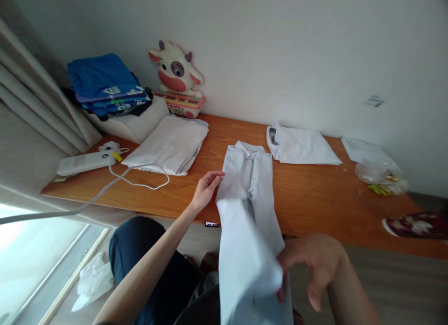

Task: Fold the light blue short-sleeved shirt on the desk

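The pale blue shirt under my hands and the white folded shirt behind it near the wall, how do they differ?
The pale blue shirt lies long, its lower end hanging off the table edge; the white folded shirt is a compact rectangle wholly on the table. The left hand touches the blue one and the right hand grips it; the white one lies untouched. Both have collars pointing toward the wall.

A long wooden counter (308,199) runs along the wall. On its left end lie a white box (135,122), a flat white device (84,162) with a cable (140,176) looping off it, and a folded striped white cloth (171,145). A cow-shaped toy keyboard (178,80) stands at the back (against the wall). In the middle lies a pale shirt (250,176), hanging over the front edge, then a folded white shirt (301,147), another white cloth (367,151) and a clear plastic bag (381,178).
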The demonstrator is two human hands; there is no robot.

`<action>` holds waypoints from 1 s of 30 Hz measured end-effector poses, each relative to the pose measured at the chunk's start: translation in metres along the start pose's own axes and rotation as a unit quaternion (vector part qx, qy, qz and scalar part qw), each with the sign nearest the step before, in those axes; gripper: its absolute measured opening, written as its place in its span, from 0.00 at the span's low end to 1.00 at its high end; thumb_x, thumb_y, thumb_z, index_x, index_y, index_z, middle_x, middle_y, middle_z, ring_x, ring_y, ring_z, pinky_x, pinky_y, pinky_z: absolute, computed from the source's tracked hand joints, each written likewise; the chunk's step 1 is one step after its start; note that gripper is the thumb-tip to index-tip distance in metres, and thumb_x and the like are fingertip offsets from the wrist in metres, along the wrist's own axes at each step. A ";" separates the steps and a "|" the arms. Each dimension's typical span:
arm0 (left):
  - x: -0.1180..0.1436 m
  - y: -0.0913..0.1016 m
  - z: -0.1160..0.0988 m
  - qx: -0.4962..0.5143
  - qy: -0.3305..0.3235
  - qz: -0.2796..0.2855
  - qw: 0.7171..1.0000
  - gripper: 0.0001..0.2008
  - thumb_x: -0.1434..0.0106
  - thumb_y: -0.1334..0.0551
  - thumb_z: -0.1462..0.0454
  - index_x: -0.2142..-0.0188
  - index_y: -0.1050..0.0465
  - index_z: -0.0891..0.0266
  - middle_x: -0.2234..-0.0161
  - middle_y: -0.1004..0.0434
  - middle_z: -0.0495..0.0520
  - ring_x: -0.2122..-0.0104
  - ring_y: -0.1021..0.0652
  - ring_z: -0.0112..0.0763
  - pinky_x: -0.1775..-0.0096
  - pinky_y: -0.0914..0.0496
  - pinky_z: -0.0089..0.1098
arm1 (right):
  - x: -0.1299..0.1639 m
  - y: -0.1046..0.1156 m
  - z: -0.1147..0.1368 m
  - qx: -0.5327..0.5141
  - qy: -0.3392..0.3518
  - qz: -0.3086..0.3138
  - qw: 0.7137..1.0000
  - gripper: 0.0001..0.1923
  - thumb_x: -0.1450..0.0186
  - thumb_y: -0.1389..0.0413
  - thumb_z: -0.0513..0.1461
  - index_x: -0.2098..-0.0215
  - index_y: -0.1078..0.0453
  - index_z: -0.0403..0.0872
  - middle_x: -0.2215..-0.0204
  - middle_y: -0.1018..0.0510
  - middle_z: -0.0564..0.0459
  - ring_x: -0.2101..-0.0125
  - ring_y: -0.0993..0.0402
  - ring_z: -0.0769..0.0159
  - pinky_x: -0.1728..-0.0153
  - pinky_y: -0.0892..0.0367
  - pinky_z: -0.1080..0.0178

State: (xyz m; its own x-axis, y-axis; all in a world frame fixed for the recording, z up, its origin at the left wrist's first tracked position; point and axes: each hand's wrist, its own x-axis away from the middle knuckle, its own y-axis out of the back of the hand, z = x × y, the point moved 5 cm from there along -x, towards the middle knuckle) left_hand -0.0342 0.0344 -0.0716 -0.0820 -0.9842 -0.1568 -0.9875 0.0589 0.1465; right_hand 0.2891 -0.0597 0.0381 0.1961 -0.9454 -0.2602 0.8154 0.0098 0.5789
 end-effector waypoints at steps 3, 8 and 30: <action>0.022 -0.028 -0.026 -0.148 -0.067 0.050 0.985 0.18 0.26 0.36 0.50 0.43 0.22 0.53 0.41 0.17 0.56 0.40 0.21 0.44 0.33 0.32 0.49 | 0.005 -0.017 0.000 0.022 -0.034 0.041 0.998 0.19 0.33 0.36 0.53 0.48 0.23 0.55 0.66 0.19 0.52 0.61 0.20 0.53 0.60 0.26 0.56; 0.073 -0.062 -0.055 -0.309 -0.096 0.040 0.945 0.17 0.33 0.29 0.49 0.48 0.21 0.51 0.45 0.17 0.56 0.42 0.22 0.50 0.36 0.33 0.54 | 0.038 -0.063 -0.031 0.094 -0.094 0.062 0.989 0.22 0.30 0.38 0.55 0.44 0.26 0.55 0.65 0.19 0.51 0.63 0.20 0.52 0.60 0.25 0.54; 0.101 0.020 -0.041 -0.301 -0.082 -0.053 0.948 0.12 0.27 0.39 0.63 0.48 0.21 0.50 0.45 0.18 0.54 0.45 0.21 0.46 0.41 0.27 0.47 | 0.063 0.001 -0.077 0.150 -0.084 -0.122 0.977 0.18 0.27 0.44 0.49 0.41 0.28 0.60 0.46 0.21 0.44 0.44 0.24 0.43 0.41 0.29 0.39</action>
State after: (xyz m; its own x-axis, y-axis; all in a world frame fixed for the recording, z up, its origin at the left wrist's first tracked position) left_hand -0.0565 -0.0707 -0.0444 -0.0546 -0.9370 -0.3451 -0.7389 -0.1945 0.6451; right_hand 0.3440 -0.0944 -0.0372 -0.0968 -0.9483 -0.3023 0.6248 -0.2943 0.7232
